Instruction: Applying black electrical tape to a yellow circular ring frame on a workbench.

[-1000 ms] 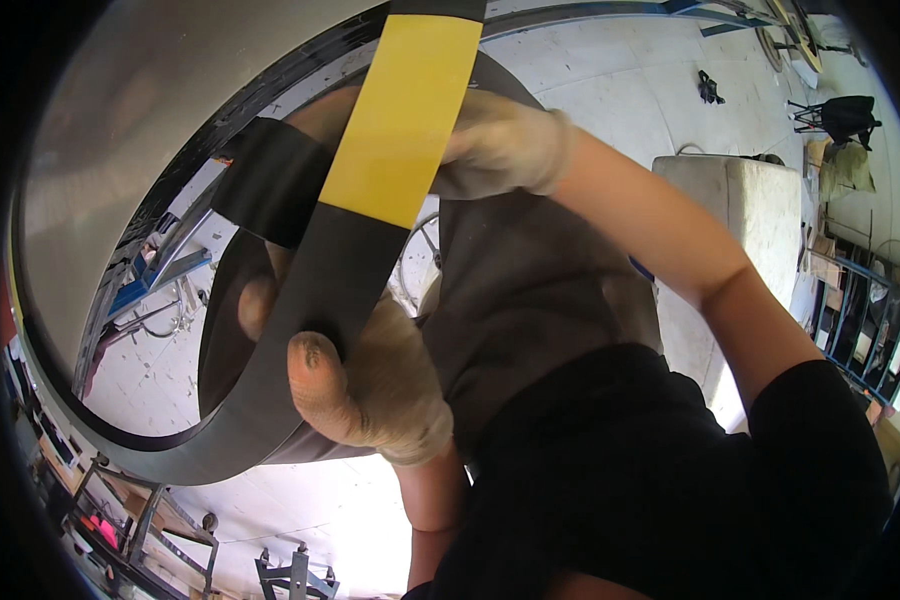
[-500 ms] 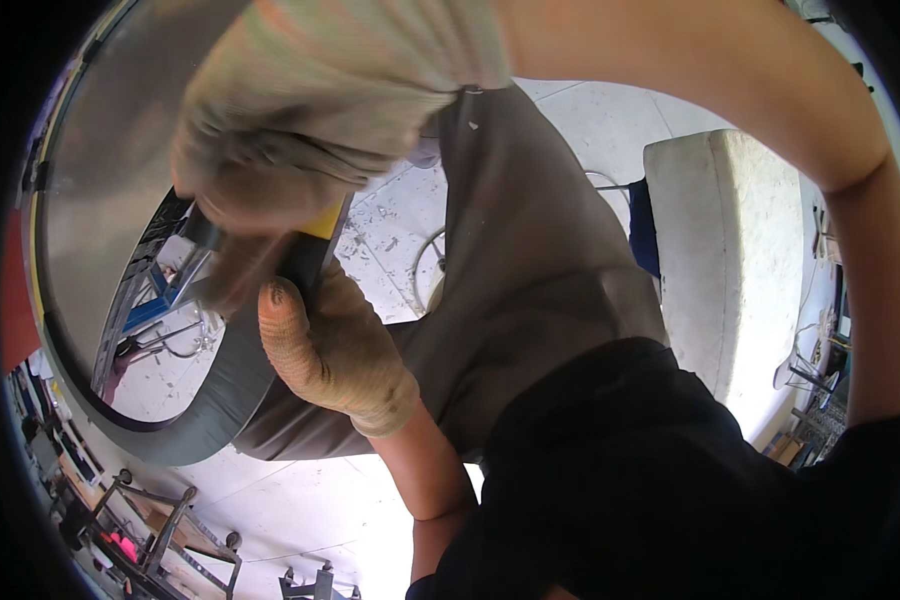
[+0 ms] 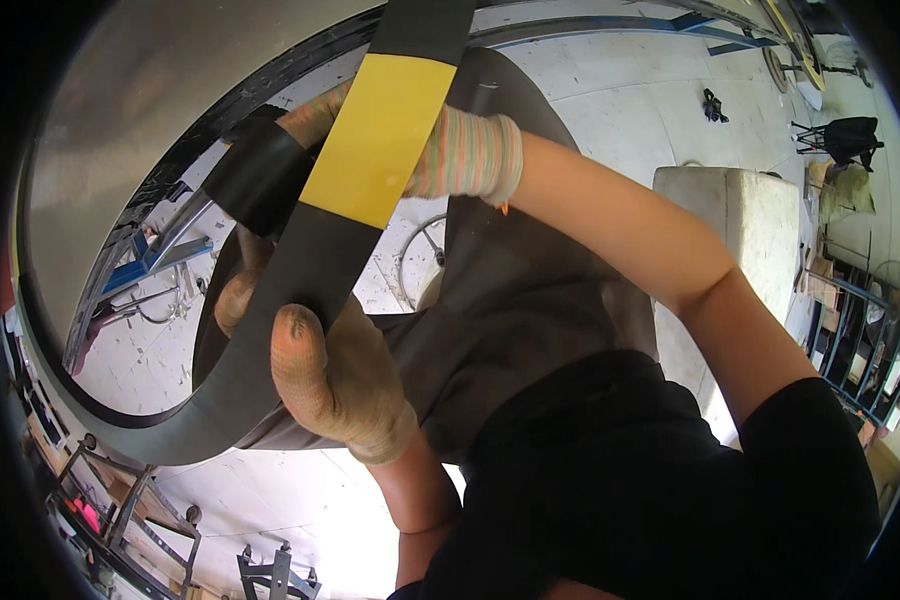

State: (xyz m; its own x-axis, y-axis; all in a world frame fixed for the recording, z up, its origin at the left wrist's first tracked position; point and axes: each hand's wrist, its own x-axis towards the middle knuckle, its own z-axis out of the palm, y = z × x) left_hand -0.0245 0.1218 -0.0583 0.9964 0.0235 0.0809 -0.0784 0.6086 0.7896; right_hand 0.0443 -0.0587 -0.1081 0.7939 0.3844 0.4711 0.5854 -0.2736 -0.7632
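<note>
Left hand (image 3: 335, 385), gloved, is clamped around the dark grey band (image 3: 270, 340) at centre-left. The band's long axis runs from lower left up to top centre. Right hand (image 3: 440, 150), gloved, sits behind the yellow patch (image 3: 378, 140) — its grip is hidden, cannot tell. The left hand is the nearer to the camera.

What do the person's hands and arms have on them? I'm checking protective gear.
Both hands wear soiled tan knit work gloves: the left hand plain, the right hand with a striped ribbed cuff in pink and green. The forearms are bare; a black short sleeve covers the right upper arm.
</note>
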